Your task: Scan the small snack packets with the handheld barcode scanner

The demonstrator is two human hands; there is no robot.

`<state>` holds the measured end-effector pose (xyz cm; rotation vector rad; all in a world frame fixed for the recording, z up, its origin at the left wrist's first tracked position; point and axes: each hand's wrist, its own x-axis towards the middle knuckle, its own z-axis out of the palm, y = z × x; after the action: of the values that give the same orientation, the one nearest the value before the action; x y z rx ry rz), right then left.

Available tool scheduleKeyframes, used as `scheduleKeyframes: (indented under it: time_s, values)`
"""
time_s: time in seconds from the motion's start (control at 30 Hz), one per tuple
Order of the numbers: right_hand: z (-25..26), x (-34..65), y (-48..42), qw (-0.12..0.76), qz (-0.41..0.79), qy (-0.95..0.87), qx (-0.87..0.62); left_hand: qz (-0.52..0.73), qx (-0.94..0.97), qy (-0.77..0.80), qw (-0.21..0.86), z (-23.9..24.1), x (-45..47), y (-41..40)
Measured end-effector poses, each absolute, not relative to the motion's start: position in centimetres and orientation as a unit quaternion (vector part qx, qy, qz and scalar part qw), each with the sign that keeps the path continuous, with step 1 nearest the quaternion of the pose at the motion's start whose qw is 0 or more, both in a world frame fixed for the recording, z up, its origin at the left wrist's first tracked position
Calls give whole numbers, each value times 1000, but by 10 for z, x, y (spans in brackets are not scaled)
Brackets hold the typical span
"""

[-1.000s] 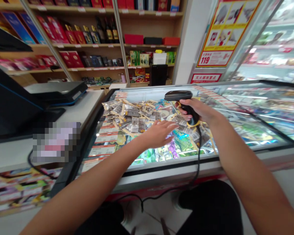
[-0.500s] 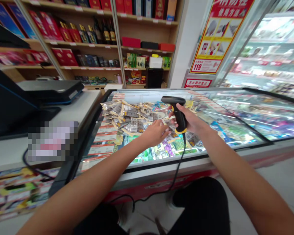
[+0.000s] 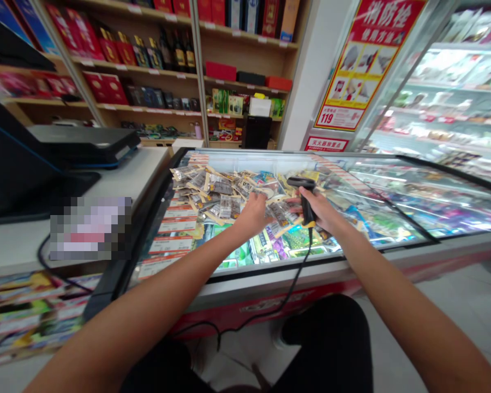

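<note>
My right hand (image 3: 323,210) is closed around the handle of a black barcode scanner (image 3: 303,191) with a yellow band, its head pointing left and its black cable (image 3: 286,300) hanging over the freezer's front edge. A heap of small foil snack packets (image 3: 216,191) lies on the glass lid of the chest freezer (image 3: 393,256). My left hand (image 3: 251,215) reaches onto the right side of that heap, fingers curled down on a packet; whether it grips the packet is hidden by the hand.
A white counter (image 3: 139,174) at the left carries a black monitor (image 3: 20,169) and a grey scale-like device (image 3: 85,144). Wooden shelves (image 3: 188,71) with boxes and bottles stand behind. An upright glass cooler (image 3: 445,98) is at the right, beside a red-and-yellow poster (image 3: 364,60).
The scanner and my right hand have come down and left, closer to the packets. My left hand has slid forward onto the heap and its fingers have curled.
</note>
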<state>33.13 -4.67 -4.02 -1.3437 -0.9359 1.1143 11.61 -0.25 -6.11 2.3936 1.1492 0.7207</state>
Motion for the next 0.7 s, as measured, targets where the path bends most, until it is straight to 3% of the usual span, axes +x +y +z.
scheduleKeyframes:
  time_s: [0.2,0.43,0.7]
  values:
    - [-29,333,-49,576,450,-401,-551,378,816,388,202,-54,110,11]
    - [-12,315,-79,471,548,-526,-448,453,750,420,237,-48,103,25]
    - [-10,293,-92,443,526,-566,-454,457,717,440,289,-44,102,26]
